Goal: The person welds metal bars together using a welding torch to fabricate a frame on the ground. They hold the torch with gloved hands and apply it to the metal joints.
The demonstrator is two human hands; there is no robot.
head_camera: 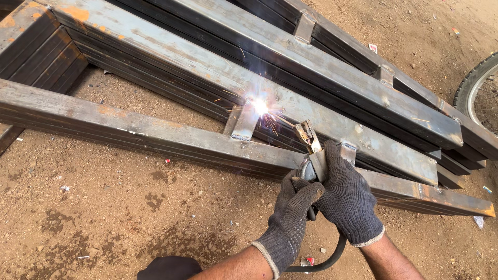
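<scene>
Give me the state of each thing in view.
Left hand: gloved, gripping the holder.
Right hand: gloved, gripping the holder.
Holder: rod clamped, aimed at the cross piece.
Arc: lit, sparking.
Cross piece: between two beams.
Cable: hanging, curved.
Wheel: partly in view.

Head view, angled down, close over steel frame [218,78]

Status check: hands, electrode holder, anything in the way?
Left hand and right hand both gripping electrode holder. Arc sparking at cross plate between steel beams. Path clear.
</scene>
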